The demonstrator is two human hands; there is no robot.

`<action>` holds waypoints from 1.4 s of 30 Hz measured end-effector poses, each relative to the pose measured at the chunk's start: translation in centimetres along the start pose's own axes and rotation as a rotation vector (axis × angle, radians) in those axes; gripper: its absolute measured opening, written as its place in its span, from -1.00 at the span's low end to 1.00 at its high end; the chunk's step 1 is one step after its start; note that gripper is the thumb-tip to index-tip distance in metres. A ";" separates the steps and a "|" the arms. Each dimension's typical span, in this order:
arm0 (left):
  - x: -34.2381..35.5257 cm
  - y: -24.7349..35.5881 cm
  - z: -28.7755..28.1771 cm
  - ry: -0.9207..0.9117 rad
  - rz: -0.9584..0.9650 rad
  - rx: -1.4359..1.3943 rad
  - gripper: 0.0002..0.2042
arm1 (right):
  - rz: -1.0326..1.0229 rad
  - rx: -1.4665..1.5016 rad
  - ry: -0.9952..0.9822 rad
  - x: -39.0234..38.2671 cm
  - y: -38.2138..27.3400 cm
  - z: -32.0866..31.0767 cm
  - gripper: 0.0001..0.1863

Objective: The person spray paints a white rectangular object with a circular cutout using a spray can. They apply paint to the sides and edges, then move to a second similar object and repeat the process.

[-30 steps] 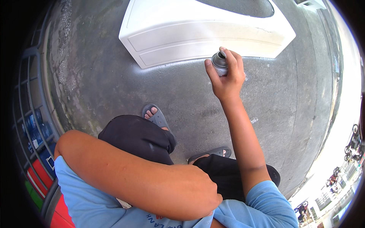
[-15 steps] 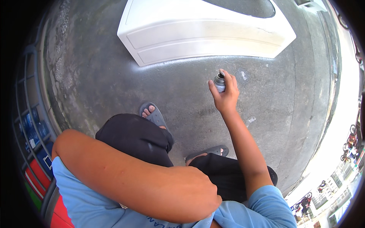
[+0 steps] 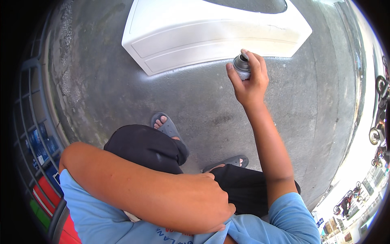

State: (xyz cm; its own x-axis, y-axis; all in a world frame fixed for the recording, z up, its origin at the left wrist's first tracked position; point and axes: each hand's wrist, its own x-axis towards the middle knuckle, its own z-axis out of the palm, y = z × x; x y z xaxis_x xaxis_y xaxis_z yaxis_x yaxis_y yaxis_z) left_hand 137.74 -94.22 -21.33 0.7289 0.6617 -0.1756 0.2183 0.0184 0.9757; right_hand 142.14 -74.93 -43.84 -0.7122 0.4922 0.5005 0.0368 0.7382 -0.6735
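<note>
My right hand (image 3: pixel 255 87) is wrapped round a spray can (image 3: pixel 242 71) with a grey-silver top, its index finger on the nozzle. Just beyond the can lies a white moulded panel (image 3: pixel 178 49) with a large rounded opening on its far side. Pale patches and a thin dark crack-like line mark the panel's right part. Folded across my body, my left arm ends in my closed left hand (image 3: pixel 209 203) against the light blue shirt (image 3: pixel 280 221). Its fingers are curled out of sight, so what they hold, if anything, cannot be made out.
The panel rests on a grey concrete floor (image 3: pixel 203 97) with whitish overspray along its near edge. My feet, in grey sandals (image 3: pixel 168 128), are below it. A metal rack (image 3: pixel 30 110) with blue and red items stands at the left. Motorbikes (image 3: pixel 375 132) show at the far right.
My right hand has moved forward and slightly right with the spray can, closer to the panel's near edge. My left arm keeps its folded pose. The view has shifted slightly.
</note>
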 end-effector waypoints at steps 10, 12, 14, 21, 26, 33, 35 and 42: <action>-0.3 0.0 0.0 0.028 0.015 0.038 -0.59 | 0.166 -0.108 -0.263 -7.3 0.8 -1.1 -0.43; -0.3 -0.1 0.5 0.042 0.036 0.035 -0.59 | 0.169 -0.128 -0.289 -7.9 0.9 -1.4 -0.43; -0.2 -0.1 0.6 0.040 0.039 0.032 -0.59 | 0.150 -0.113 -0.246 -7.6 1.1 -1.5 -0.44; 0.4 -0.1 -0.7 -0.064 -0.014 0.020 -0.57 | 0.063 -0.060 -0.078 -3.0 0.5 -1.8 -0.47; 0.7 -0.3 -0.5 -0.035 -0.019 0.044 -0.57 | -0.044 -0.009 0.021 -0.2 -1.2 -1.9 -0.47; 0.6 -0.1 -0.5 -0.031 -0.011 0.050 -0.58 | 0.063 -0.073 -0.039 -1.4 0.3 -1.2 -0.48; 0.5 -0.1 -0.5 -0.029 -0.011 0.043 -0.58 | 0.104 -0.094 -0.070 -2.8 1.1 -1.0 -0.48; 0.1 -0.1 -0.3 -0.008 -0.004 0.043 -0.58 | 0.243 -0.149 -0.189 -7.8 3.0 -1.4 -0.45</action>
State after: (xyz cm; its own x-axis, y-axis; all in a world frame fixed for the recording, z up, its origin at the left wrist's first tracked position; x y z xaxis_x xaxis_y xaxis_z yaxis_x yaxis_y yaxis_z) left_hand 137.61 -93.93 -21.43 0.7330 0.6559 -0.1806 0.2486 -0.0111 0.9685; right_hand 148.81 -75.90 -48.95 -0.7871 0.5778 0.2158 0.3134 0.6760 -0.6669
